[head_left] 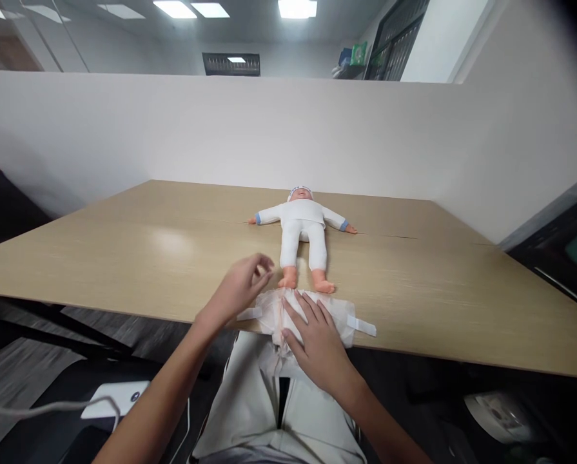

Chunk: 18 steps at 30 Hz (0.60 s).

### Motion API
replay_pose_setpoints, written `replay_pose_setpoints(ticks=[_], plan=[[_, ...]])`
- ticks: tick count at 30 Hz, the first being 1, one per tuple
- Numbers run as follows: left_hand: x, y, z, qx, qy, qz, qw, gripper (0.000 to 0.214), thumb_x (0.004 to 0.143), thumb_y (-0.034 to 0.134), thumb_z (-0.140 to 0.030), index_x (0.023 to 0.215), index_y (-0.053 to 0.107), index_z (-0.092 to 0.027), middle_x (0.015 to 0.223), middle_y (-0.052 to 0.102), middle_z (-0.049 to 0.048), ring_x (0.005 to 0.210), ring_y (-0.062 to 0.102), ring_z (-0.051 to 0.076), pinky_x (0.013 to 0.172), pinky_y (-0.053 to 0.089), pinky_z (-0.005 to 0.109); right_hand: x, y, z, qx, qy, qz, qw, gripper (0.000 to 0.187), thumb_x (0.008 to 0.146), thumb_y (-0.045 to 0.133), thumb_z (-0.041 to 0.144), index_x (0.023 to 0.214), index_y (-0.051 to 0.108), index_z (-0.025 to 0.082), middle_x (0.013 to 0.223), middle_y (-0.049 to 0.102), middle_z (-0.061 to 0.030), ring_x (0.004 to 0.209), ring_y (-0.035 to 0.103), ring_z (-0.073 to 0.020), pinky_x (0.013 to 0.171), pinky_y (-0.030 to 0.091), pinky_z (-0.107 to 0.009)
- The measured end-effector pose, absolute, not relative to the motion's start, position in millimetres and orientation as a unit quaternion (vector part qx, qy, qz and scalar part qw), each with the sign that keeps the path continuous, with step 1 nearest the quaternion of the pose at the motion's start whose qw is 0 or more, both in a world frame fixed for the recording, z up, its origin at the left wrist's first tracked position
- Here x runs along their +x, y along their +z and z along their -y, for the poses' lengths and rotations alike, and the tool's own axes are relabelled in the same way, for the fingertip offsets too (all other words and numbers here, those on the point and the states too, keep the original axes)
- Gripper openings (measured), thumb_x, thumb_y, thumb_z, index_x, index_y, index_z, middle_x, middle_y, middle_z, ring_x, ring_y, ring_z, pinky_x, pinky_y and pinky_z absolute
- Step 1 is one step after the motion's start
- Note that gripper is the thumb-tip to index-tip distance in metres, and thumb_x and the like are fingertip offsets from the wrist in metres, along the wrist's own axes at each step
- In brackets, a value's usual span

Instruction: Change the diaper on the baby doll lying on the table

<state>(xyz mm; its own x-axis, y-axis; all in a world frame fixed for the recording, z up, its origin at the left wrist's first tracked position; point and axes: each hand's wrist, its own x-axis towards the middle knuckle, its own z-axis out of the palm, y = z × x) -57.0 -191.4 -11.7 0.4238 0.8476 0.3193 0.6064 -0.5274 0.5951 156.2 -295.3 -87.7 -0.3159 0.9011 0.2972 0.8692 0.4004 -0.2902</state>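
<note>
A baby doll [302, 233] in white clothes and a striped cap lies on its back on the wooden table [124, 251], arms spread, bare feet toward me. Just below its feet a white diaper [269, 309] with side tabs lies unfolded at the table's near edge. My right hand [317, 338] rests flat on the diaper, fingers stretched out toward the doll's feet. My left hand [242, 287] hovers just left of the diaper and the doll's feet, fingers loosely curled and apart, holding nothing.
A white partition wall [172, 129] runs behind the table. A white device with a cable [114, 399] lies low at the left near my lap. Dark furniture stands at the right edge [559, 258].
</note>
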Motion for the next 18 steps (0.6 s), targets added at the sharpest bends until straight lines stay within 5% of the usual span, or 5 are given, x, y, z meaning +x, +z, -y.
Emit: replay_pose_setpoints(ticks=[4,9,13,18], plan=[[-25.9,-23.3,123.4,0.903,0.166,-0.395,-0.041,0.081,0.080,0.064,-0.004,0.156,0.042,-0.021,0.158,0.046,0.0195,0.138,0.048,0.038,0.108,0.041,0.050,156.8,-90.1,294.5,-0.546,0.038,0.811,0.209,0.059,0.108,0.045,0.039,0.165,0.034,0.031,0.172,0.032,-0.0056,0.159,0.029,-0.0285,0.128,0.028,-0.057],[3.1,-36.0,87.5,0.981,0.037,-0.173,-0.078,0.120,0.062,0.074,0.005,0.165,0.028,-0.034,0.177,0.014,0.0143,0.158,0.023,0.042,0.122,0.027,0.053,157.2,-90.1,293.2,-0.543,0.046,0.810,0.216,0.063,0.107,0.047,0.038,0.167,0.029,0.033,0.172,0.032,-0.0063,0.159,0.030,-0.0299,0.127,0.030,-0.060],[14.3,-34.1,80.7,0.997,0.038,-0.061,-0.033,0.108,0.065,0.073,0.001,0.161,0.037,-0.035,0.176,0.021,0.0052,0.160,0.023,0.035,0.128,0.019,0.045,160.9,-87.5,291.5,-0.535,0.058,0.814,0.220,0.066,0.106,0.051,0.038,0.167,0.027,0.034,0.172,0.032,-0.0043,0.158,0.031,-0.0304,0.127,0.031,-0.059],[25.9,-27.8,74.8,0.997,0.068,-0.014,-0.019,0.067,0.074,0.073,-0.017,0.139,0.059,-0.024,0.159,0.052,0.0087,0.145,0.041,0.038,0.124,0.020,0.051,173.2,-80.3,287.0,-0.520,0.090,0.825,0.202,0.069,0.104,0.056,0.046,0.166,0.028,0.039,0.174,0.027,-0.0010,0.158,0.030,-0.0309,0.127,0.032,-0.058]])
